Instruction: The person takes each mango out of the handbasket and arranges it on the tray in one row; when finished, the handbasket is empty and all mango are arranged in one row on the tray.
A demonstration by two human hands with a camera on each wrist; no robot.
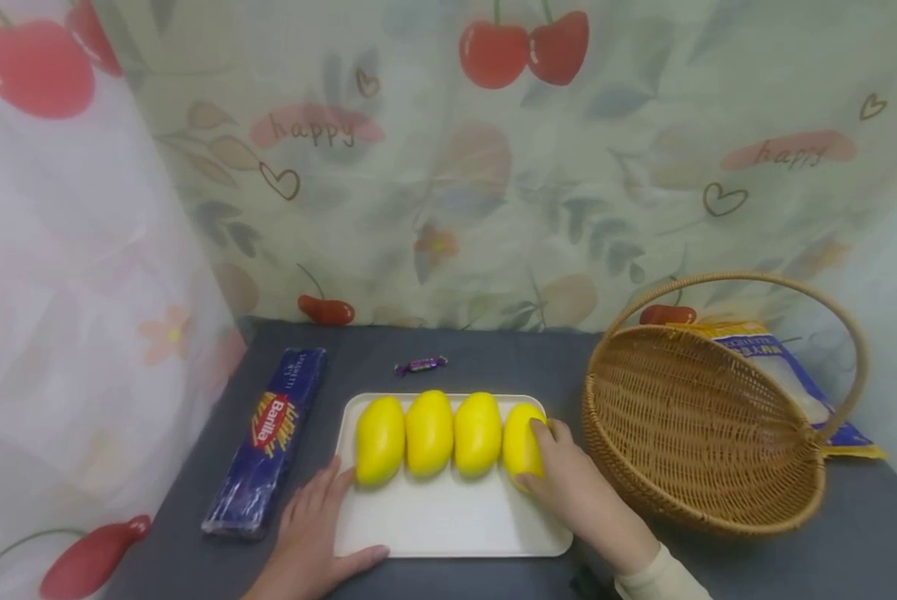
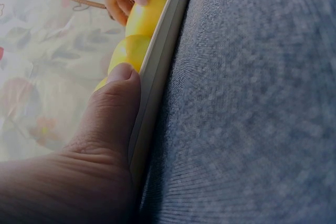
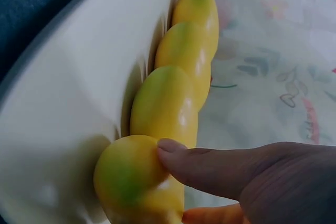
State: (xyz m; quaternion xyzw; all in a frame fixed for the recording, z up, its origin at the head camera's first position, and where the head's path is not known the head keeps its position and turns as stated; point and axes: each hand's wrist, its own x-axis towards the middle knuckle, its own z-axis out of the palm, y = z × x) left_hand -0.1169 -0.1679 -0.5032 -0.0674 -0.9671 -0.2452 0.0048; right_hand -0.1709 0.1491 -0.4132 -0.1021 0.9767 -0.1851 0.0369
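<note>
Several yellow mangoes stand in a row along the far side of a white tray [image 1: 448, 523]. My right hand [image 1: 571, 482] grips the rightmost mango [image 1: 520, 440], thumb on its near side and fingers over its far side. In the right wrist view that mango [image 3: 123, 174] has a greenish patch, and the thumb [image 3: 197, 163] presses on it. My left hand [image 1: 308, 527] rests at the tray's left front corner with fingers spread along the left side. Its thumb [image 2: 113, 103] lies against the tray's front rim in the left wrist view.
A blue Barilla spaghetti pack [image 1: 268, 442] lies left of the tray. Behind the tray is a purple wrapped candy [image 1: 422, 365]. A wicker basket [image 1: 689, 425] with a tall handle stands tilted at the right, partly covering a blue and yellow bag [image 1: 794, 383]. Printed curtains hang behind and left.
</note>
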